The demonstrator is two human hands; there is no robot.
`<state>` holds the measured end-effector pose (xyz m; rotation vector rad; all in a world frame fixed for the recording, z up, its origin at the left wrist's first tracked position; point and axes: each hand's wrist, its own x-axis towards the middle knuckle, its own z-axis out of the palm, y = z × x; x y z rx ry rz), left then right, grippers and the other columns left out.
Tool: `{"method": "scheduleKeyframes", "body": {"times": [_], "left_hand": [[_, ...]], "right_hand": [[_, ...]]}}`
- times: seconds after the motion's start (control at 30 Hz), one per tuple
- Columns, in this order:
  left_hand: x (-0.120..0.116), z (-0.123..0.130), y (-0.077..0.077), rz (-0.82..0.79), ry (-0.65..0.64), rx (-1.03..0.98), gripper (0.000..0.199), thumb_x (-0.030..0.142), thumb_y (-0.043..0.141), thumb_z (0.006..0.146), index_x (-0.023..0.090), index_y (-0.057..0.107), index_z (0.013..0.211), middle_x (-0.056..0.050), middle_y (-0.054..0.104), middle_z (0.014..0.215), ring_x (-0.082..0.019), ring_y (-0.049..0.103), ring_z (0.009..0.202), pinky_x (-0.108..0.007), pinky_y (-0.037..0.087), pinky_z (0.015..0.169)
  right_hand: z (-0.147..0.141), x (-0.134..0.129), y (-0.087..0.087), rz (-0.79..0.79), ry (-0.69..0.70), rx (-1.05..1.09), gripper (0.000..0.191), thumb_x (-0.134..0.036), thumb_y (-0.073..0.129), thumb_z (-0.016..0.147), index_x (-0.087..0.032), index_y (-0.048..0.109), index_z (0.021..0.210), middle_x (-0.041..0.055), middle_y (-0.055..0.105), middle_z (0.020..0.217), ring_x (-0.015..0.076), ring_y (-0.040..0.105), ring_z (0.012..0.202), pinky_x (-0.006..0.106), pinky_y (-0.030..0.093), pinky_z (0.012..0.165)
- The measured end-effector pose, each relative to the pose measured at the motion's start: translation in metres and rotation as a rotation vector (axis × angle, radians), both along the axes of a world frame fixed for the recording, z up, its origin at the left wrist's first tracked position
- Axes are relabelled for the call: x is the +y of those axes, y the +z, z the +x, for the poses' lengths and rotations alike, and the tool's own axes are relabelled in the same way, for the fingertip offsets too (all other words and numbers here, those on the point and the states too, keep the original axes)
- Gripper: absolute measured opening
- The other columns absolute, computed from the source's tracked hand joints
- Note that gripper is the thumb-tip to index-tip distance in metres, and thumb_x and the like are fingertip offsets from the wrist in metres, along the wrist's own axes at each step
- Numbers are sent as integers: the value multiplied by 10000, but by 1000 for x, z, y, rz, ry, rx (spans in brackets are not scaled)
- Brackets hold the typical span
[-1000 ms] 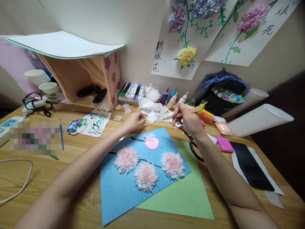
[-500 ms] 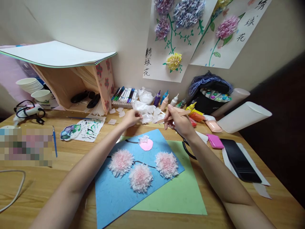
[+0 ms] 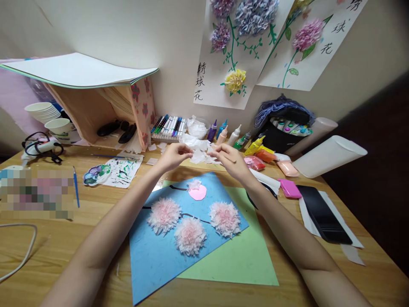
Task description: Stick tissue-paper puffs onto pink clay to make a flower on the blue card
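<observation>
Desk (image 3: 96, 204) | blue card (image 3: 153, 268): long axis toward upper right | hands (image 3: 172, 157) (image 3: 232, 162) pinched, contents unclear

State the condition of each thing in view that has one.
Left hand: fingers bent, hold unclear
Right hand: fingers bent, hold unclear
Blue sheet: flat, overlapping green sheet
Pink circle: partly covered with tissue
Pompoms: ruffled
Cups: upright, some nested
Box: open at front
White pad: bowed
Purple bottle: upright
Yellow bottle: tilted
Markers: lying side by side

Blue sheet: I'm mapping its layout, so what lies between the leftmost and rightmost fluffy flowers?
In the head view, a black line runs between the leftmost flower and the rightmost flower; a third flower sits between them, nearer the wearer.
</observation>
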<state>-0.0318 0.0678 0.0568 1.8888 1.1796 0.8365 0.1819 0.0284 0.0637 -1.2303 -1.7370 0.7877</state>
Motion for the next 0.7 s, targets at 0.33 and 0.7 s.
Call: {"method": "scheduleKeyframes", "body": {"times": [0.33, 0.7], "left_hand": [[-7, 2, 12, -50, -107, -65, 200, 290, 651, 738, 117, 654, 840, -76, 700, 840, -157, 644, 773, -294, 493, 729], [-2, -2, 6, 0, -104, 0, 229, 302, 649, 739, 116, 667, 872, -84, 694, 838, -150, 629, 748, -276, 483, 696]], "right_hand": [[-7, 4, -12, -63, 19, 153, 249, -369, 681, 702, -170, 532, 712, 44, 645, 794, 192, 616, 792, 325, 462, 745], [-5, 3, -5, -83, 5, 182, 185, -310, 641, 689, -176, 512, 698, -1, 590, 689, 158, 574, 691, 277, 429, 659]]}}
